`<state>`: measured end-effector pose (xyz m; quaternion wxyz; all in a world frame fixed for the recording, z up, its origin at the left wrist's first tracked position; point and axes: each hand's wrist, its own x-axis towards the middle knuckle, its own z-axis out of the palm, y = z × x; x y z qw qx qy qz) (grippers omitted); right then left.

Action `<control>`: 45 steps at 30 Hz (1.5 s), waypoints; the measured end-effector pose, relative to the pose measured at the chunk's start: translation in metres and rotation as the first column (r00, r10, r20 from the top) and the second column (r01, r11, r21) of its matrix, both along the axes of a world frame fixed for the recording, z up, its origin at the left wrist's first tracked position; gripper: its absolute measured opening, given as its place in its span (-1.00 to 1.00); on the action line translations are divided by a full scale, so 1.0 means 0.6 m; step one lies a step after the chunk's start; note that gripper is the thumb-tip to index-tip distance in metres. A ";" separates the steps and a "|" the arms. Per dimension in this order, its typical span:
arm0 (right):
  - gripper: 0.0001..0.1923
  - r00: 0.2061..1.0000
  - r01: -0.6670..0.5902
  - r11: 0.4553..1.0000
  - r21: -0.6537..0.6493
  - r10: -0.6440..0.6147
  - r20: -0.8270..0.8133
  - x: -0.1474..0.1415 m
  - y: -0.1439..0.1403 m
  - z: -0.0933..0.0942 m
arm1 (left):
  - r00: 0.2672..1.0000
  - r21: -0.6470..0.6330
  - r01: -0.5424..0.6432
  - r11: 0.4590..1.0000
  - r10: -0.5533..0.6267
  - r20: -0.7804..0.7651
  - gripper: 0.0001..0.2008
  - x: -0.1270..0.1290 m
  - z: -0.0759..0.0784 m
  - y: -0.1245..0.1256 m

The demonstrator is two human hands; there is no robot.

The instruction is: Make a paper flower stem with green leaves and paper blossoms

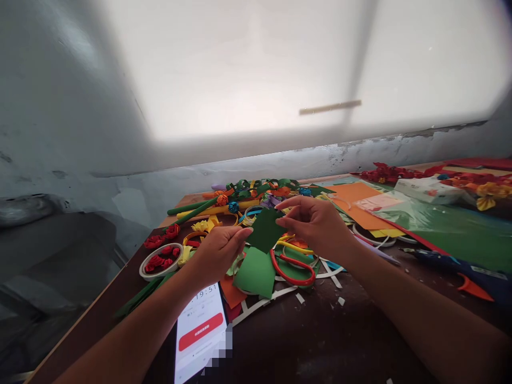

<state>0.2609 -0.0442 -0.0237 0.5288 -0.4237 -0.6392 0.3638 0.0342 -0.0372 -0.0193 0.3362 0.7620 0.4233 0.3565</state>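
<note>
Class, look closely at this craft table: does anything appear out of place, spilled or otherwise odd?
White paper scraps lie strewn over the dark table near the red-handled scissors. A phone with a running timer juts over the near edge. Otherwise both hands, left hand and right hand, hold a dark green paper piece normally.

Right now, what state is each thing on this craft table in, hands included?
Left hand: pinching the dark green paper's left edge.
Right hand: pinching its upper right.
Dark green paper piece: held up off the table.
Phone: flat, screen lit.
Red-handled scissors: lying on paper scraps.
White bowl: holds red paper roses.
Glue gun: lying on the table.
</note>
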 end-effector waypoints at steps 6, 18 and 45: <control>-0.61 0.998 -0.057 0.997 -0.048 0.058 0.019 0.001 -0.001 0.002 | 0.989 -0.115 0.015 0.993 0.002 0.145 -0.60 0.000 0.002 0.004; -0.63 0.946 0.043 0.997 0.056 -0.023 -0.323 -0.009 -0.009 0.007 | 0.991 0.547 -0.039 0.836 0.101 -0.084 -0.45 -0.004 -0.006 -0.015; -0.59 0.900 -0.028 0.992 -0.119 -0.027 -0.436 -0.042 -0.038 0.001 | 0.884 -0.033 0.072 0.997 -0.049 0.464 -0.71 0.028 0.006 -0.052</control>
